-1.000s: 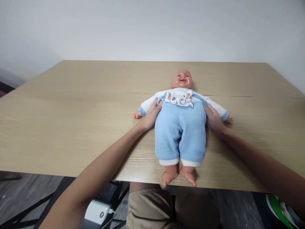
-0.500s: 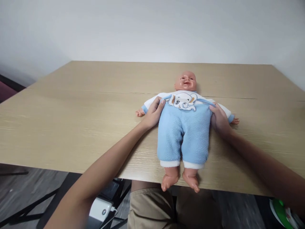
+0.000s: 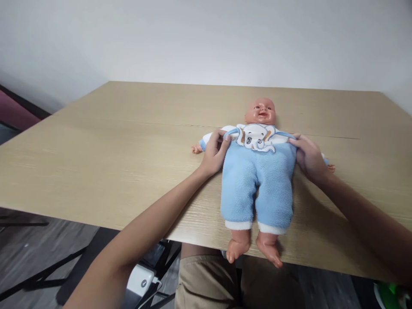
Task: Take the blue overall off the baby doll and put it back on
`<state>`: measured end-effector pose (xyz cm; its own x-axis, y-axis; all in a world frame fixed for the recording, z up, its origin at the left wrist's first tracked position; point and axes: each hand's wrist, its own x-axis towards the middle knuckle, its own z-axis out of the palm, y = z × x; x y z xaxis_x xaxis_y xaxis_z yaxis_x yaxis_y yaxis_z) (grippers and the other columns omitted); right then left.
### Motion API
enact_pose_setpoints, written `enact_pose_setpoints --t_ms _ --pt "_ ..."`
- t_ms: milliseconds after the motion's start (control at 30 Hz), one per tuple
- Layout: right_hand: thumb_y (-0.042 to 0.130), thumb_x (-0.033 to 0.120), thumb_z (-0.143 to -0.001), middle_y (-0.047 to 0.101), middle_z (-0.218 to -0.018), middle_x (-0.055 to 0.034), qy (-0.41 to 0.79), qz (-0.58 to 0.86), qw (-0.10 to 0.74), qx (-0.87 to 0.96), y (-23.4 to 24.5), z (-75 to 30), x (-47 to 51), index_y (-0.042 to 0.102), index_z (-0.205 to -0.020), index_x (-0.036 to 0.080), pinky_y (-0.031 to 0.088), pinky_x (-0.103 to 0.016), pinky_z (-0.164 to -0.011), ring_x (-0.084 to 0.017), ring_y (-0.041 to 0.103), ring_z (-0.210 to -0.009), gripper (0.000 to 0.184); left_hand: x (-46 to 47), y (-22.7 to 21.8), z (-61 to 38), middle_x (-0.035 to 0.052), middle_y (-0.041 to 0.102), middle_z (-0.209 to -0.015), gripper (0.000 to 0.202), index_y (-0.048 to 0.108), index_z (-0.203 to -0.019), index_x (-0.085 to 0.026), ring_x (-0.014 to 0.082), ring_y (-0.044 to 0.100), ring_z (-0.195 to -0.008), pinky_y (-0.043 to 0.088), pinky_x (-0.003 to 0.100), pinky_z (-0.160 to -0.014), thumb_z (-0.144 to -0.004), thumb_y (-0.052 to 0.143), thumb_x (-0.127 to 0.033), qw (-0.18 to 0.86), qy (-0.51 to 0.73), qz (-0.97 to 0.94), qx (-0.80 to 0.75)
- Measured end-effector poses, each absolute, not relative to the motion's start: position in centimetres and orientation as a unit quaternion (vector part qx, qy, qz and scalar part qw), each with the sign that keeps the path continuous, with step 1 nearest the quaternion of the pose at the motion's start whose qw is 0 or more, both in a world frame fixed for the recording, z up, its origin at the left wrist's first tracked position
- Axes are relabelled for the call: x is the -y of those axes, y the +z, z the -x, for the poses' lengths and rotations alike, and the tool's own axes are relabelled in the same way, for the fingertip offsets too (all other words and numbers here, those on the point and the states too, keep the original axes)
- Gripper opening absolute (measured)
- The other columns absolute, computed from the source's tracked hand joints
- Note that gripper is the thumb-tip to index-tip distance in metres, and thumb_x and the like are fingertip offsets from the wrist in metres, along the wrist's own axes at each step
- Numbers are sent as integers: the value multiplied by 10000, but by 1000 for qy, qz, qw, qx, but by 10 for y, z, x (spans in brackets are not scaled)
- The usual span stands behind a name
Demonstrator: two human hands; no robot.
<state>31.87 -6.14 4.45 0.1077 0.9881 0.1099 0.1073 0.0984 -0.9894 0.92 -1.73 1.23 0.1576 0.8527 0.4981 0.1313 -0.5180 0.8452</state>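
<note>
Soft light on worktop (image 3: 112,171); glints on baby doll's head (image 3: 260,111); shadow beside right forearm (image 3: 360,206); floor (image 3: 64,236) dim; lower-right corner blurred.

A plain, pale wall (image 3: 206,38) fills the background, grey and shadowed toward the left. In front of it spreads a broad, light wood-grain table (image 3: 128,163), a thin seam crossing its top and a soft sheen near the front edge. At the far left shows a maroon, black-edged piece of furniture (image 3: 19,109), while below lie grey wood-look flooring (image 3: 28,249) and a black seat (image 3: 85,253) with slim dark legs.
</note>
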Motion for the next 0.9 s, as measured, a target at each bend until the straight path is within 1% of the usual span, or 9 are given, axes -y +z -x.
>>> enact_pose_setpoints --t_ms 100,233,367,467,533,600,667,733,900 --pt "685 465 -889 607 -832 -26 423 491 545 533 63 -305 42 616 -854 297 513 -374 -718 -238 592 -780 185 16 8 -7 43 677 -1037 469 603 -1145 -252 190 620 -931 519 346 -870 -1105 566 -717 284 556 -682 -380" --pt "646 387 -937 766 -1033 -68 285 487 504 654 95 -272 9 697 -927 273 561 -430 -933 -265 710 -983 126 15 4 -7 45 671 -1081 356 587 -1203 -256 174 616 -933 519 342 -865 -1154 549 -606 235 581 -688 -367" --pt "672 352 -985 829 -1116 -128 141 433 266 850 118 -233 -30 791 -997 209 522 -502 -1058 -324 731 -1100 187 14 3 -7 33 649 -1031 256 599 -1208 -250 168 592 -902 506 342 -841 -1181 540 -498 176 585 -717 -336" --pt "716 255 -981 836 -1211 -127 152 380 94 907 113 -200 -65 804 -1148 204 547 -463 -978 -324 752 -1105 197 11 4 -5 34 660 -1034 226 613 -1202 -250 172 593 -900 503 354 -848 -1188 532 -460 156 576 -737 -316" --pt "771 169 -909 837 -1160 -73 149 326 45 932 97 -177 -88 794 -1077 229 553 -413 -921 -291 760 -1052 180 10 5 -3 43 671 -1055 227 615 -1191 -251 183 602 -922 507 369 -866 -1186 530 -462 158 573 -740 -315" --pt "833 218 -886 822 -964 -3 156 325 45 932 78 -155 -105 761 -878 247 555 -383 -868 -242 767 -944 78 10 7 -2 60 683 -1082 254 613 -1175 -252 201 620 -966 516 389 -897 -1185 520 -487 170 568 -737 -324" --pt "877 272 -874 721 -690 39 185 358 83 911 64 -139 -114 667 -659 240 540 -387 -819 -200 751 -802 303 12 10 -1 79 697 -1109 287 613 -1161 -251 221 635 -1011 522 409 -927 -1184 504 -515 183 560 -736 -333" --pt "920 233 -826 661 -603 54 211 362 140 897 60 -135 -113 637 -606 240 523 -394 -811 -192 734 -765 359 15 13 0 86 702 -1109 306 618 -1150 -249 230 636 -1014 524 423 -931 -1184 495 -528 190 552 -738 -339" --pt "847 248 -894 804 -950 5 197 372 207 883 92 -169 -84 761 -1028 263 509 -404 -897 -253 733 -946 160 22 15 1 83 686 -1055 295 625 -1141 -246 225 600 -923 523 432 -881 -1181 500 -509 140 567 -732 -351"
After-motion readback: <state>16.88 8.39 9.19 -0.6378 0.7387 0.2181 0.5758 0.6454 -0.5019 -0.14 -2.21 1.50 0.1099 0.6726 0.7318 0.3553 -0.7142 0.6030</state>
